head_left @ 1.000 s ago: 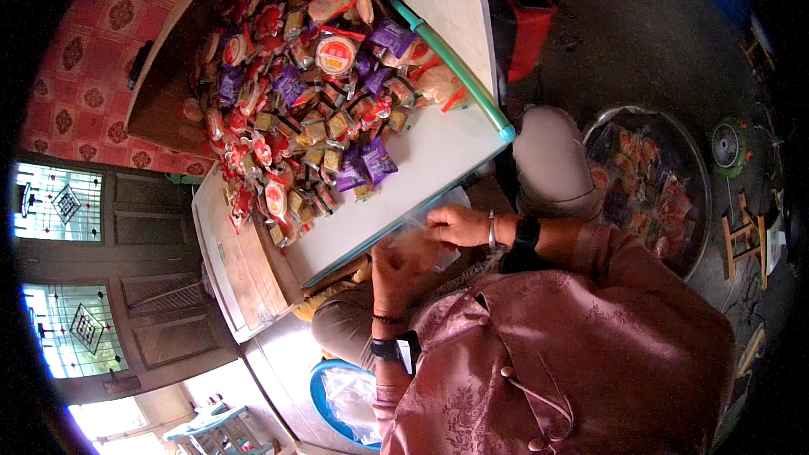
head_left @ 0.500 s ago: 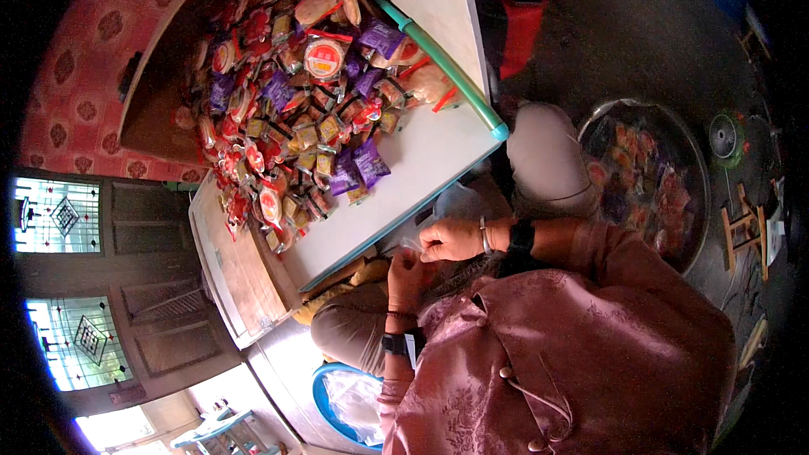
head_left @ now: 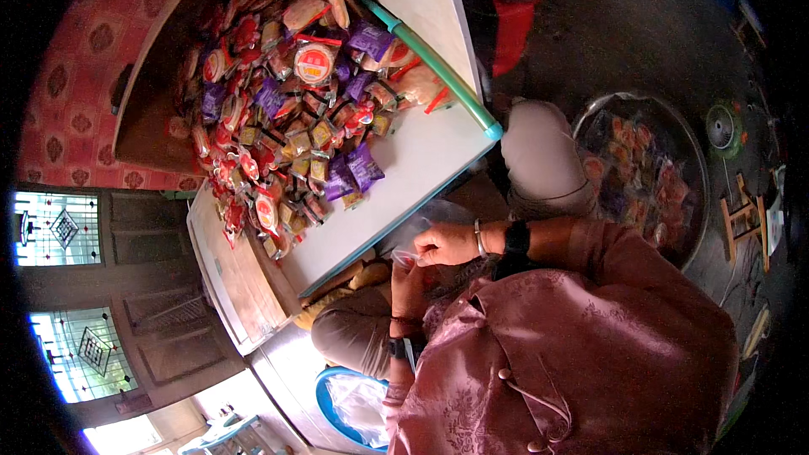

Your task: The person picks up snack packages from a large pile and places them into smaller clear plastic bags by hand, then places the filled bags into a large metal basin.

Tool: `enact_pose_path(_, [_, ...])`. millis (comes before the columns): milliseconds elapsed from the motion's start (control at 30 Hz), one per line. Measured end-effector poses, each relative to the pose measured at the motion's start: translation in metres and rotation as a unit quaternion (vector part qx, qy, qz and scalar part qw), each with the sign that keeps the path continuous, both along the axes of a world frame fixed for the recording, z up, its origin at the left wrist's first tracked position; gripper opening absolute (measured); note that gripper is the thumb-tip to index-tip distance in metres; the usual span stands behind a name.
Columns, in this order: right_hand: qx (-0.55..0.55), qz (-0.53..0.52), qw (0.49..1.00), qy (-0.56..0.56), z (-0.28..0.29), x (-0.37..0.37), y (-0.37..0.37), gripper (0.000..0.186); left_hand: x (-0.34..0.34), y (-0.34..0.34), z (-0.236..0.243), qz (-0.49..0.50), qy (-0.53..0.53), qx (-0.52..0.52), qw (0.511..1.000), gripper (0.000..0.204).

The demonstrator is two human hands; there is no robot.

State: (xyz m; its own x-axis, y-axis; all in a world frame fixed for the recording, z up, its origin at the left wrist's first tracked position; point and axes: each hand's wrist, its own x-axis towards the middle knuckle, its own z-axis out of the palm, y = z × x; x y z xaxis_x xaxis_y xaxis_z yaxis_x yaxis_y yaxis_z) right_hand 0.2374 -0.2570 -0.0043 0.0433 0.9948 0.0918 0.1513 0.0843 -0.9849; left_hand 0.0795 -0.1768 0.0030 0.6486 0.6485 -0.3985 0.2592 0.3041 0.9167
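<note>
My right hand (head_left: pixel 448 244) and my left hand (head_left: pixel 408 276) meet over my lap, just off the near edge of the white tabletop (head_left: pixel 413 164). Both are closed, fingertips pinching a clear plastic bag (head_left: pixel 436 212), whose thin film shows beyond my knuckles and between my fingers. My fingers and body hide much of the bag, and its contents cannot be made out. Past my hands, a heap of small wrapped snacks (head_left: pixel 295 139) covers the table's left and far part. Two purple packets (head_left: pixel 364 166) lie at its near right edge, and a round pack with a red label (head_left: pixel 313 63) sits on top.
A green tube (head_left: pixel 442 72) edges the table's right side. To my right, a large round tub (head_left: pixel 701 168) holds bagged snacks. A blue basin (head_left: pixel 324 396) with clear plastic bags stands low on the left. A small fan (head_left: pixel 721 131) and a wooden frame (head_left: pixel 743 219) are at far right.
My hands stay together over my lap. The clear film shows more plainly between my fingers now, and the left fingers have shifted slightly. The whole view has tilted a little.
</note>
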Motion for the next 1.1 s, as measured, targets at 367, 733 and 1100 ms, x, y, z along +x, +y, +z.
enact_pose_path(367, [0.033, -0.007, 0.999, -0.041, 0.003, -0.005, 0.0, 0.022, -0.005, 0.003, -0.026, -0.146, 0.04, 0.142, 0.978, 0.017])
enact_pose_path(733, [0.025, 0.033, 0.998, -0.039, 0.01, -0.007, 0.003, 0.021, -0.022, 0.005, -0.099, -0.161, 0.048, 0.199, 0.966, 0.015])
enact_pose_path(1100, [0.001, 0.078, 0.997, 0.025, 0.016, -0.004, -0.002, 0.018, -0.025, -0.001, -0.1, -0.222, 0.086, 0.243, 0.941, 0.013])
